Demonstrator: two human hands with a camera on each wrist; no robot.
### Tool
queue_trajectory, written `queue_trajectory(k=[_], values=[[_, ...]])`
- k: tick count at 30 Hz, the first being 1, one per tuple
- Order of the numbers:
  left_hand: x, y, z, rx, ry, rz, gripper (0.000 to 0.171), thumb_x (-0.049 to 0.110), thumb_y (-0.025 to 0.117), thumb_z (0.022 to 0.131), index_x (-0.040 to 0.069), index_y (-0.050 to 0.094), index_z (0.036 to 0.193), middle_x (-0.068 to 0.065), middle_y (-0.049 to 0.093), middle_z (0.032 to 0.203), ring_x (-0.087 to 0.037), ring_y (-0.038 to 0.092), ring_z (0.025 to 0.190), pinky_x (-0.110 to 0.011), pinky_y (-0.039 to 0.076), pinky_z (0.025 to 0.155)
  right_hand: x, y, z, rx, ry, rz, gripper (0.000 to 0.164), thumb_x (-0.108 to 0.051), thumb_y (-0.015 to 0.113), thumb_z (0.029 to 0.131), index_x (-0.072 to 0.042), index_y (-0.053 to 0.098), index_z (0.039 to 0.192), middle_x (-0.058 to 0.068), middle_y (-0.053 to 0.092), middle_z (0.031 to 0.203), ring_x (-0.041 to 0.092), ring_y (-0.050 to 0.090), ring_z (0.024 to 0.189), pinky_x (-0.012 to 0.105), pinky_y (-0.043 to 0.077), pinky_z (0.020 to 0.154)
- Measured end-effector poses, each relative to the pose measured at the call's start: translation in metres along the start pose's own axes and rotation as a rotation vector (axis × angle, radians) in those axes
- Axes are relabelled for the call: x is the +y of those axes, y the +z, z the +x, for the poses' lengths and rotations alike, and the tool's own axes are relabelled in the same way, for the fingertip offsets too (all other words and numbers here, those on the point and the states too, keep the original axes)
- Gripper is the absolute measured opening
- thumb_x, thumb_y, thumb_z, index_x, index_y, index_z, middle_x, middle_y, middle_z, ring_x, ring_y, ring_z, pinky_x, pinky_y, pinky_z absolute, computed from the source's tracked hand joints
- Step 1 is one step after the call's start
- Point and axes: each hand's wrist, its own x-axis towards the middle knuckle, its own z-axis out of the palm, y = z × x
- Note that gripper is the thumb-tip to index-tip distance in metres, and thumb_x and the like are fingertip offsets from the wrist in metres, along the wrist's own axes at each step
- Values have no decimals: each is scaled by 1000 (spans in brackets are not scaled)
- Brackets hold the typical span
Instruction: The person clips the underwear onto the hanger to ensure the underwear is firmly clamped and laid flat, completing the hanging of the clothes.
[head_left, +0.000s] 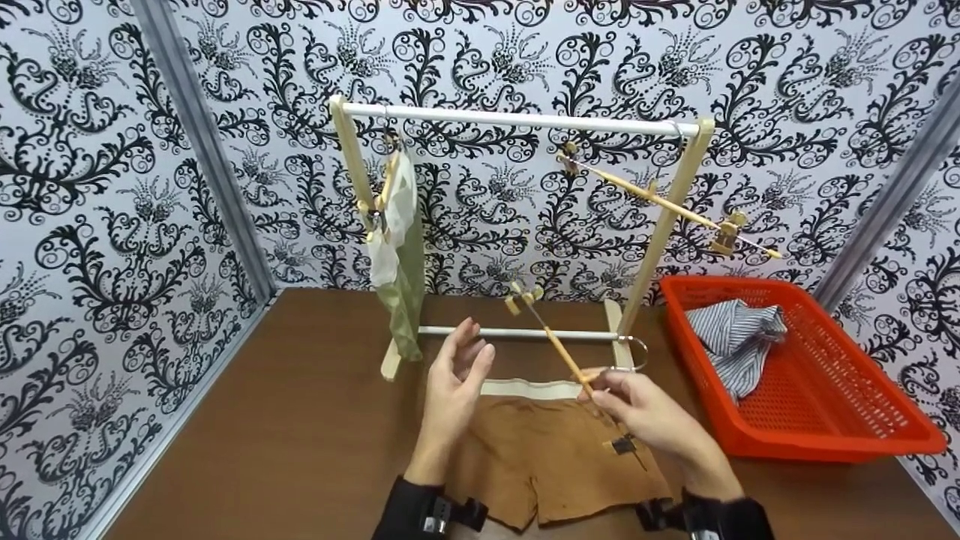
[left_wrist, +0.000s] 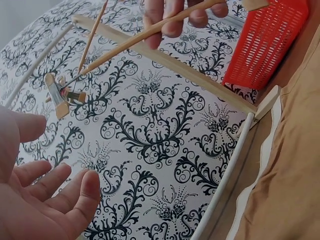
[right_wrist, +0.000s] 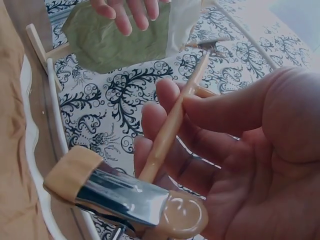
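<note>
A wooden clip hanger is pinched near its middle between the thumb and fingers of my right hand. It slants across the head view, one clip up at the far left end and the other at the near end, large in the right wrist view. My left hand is raised to the left of the hanger, palm turned inward, fingers loosely spread and holding nothing. Beneath both hands, brown shorts with a cream waistband lie flat on the table.
Behind the shorts stands a rack with a white top rail. A green and white garment hangs at its left, a bare clip hanger at its right. A red basket at the right holds a striped cloth.
</note>
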Motion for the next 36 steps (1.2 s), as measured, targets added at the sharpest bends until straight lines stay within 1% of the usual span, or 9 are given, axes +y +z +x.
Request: queue_trajectory(k=[4, 9, 13, 18, 21, 24, 28, 32, 36], values=[[0, -5, 1, -31, -14, 18, 60, 14, 68, 98, -4, 41, 149, -22, 52, 145, -33, 56, 129, -48, 46, 105, 2, 5, -1, -21, 10, -32, 18, -3, 53, 104, 8, 64, 112, 13, 62, 84, 15, 56, 70, 23, 48, 57], [2, -20, 3, -96, -26, 0, 68, 12, 72, 94, -2, 38, 152, -20, 53, 144, -30, 55, 129, -47, 47, 103, 1, 10, -1, -93, 5, -102, 16, -7, 55, 104, 3, 67, 108, 7, 64, 89, 15, 57, 75, 26, 50, 63], [1, -34, 6, -193, -31, -33, 62, 9, 72, 94, -3, 44, 148, -22, 63, 129, -28, 63, 116, -40, 51, 98, 1, 9, -5, -168, 31, -143, 15, -7, 56, 103, 1, 68, 108, 2, 65, 91, 17, 59, 78, 29, 53, 64], [-1, -46, 7, -286, -32, 19, 49, 5, 74, 91, -4, 58, 137, -17, 70, 108, -22, 67, 95, -31, 54, 84, 3, 5, -8, -210, 58, -152, 17, -10, 56, 104, 0, 67, 111, 3, 66, 93, 19, 61, 80, 28, 55, 59], [-2, -47, 6, -325, -42, 36, 46, 5, 76, 90, -1, 62, 133, -17, 70, 103, -19, 67, 90, -30, 54, 81, 4, 4, -9, -228, 61, -146, 16, -11, 56, 104, -2, 68, 110, 4, 64, 90, 19, 59, 79, 26, 53, 58], [-3, -46, 6, -357, -44, 30, 42, 4, 76, 89, -3, 65, 129, -16, 71, 101, -17, 67, 86, -29, 55, 79, 6, 4, -8, -247, 27, -166, 15, -11, 56, 104, -5, 69, 108, 3, 65, 89, 17, 59, 79, 25, 52, 63], [-4, -44, 4, -390, -24, 26, 35, 4, 74, 90, -6, 66, 123, -12, 73, 98, -14, 66, 81, -27, 55, 75, 8, 6, -8, -254, 5, -181, 14, -10, 57, 103, -5, 69, 108, -1, 66, 91, 17, 61, 80, 26, 52, 65], [-6, -45, 4, -394, -7, 27, 30, 3, 74, 90, -6, 69, 118, -12, 73, 94, -12, 66, 77, -27, 55, 71, 10, 6, -8, -245, 1, -181, 14, -10, 56, 103, -6, 68, 111, -3, 67, 93, 15, 61, 80, 27, 53, 62], [-5, -47, 4, -386, -23, 19, 26, 2, 75, 90, -6, 70, 114, -11, 74, 93, -12, 67, 78, -27, 55, 70, 9, 7, -6, -229, -23, -207, 15, -10, 56, 104, -13, 67, 114, -3, 66, 92, 9, 59, 77, 24, 51, 52]])
